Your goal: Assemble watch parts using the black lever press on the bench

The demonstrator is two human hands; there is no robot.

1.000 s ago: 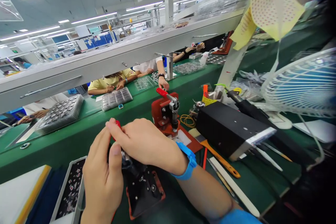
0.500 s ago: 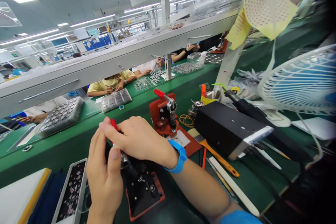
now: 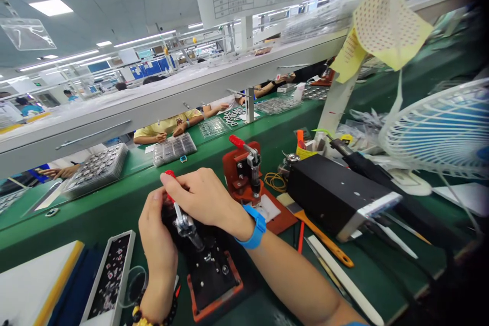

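Observation:
A toggle clamp press [image 3: 187,226] with a red handle and a black base plate on a red-orange frame stands in front of me. My right hand [image 3: 208,196], with a blue band at the wrist, is wrapped round the red handle. My left hand [image 3: 157,234] is cupped against the clamp's left side, its fingers curled behind the upper part, where their tips are hidden. Beyond my right hand stands a second red clamp press [image 3: 242,170], its handle tilted up and a white piece on its base.
A black box device [image 3: 340,191], an orange brush [image 3: 324,237] and a white fan [image 3: 439,132] are to the right. A parts tray [image 3: 109,277] and a round clear dish [image 3: 135,285] lie left. Co-workers' hands show beyond the shelf [image 3: 183,92].
My left hand has turned, its thumb moving up beside the handle and its bracelet coming into view. More of the clamp's metal linkage shows. The whole view has shifted slightly.

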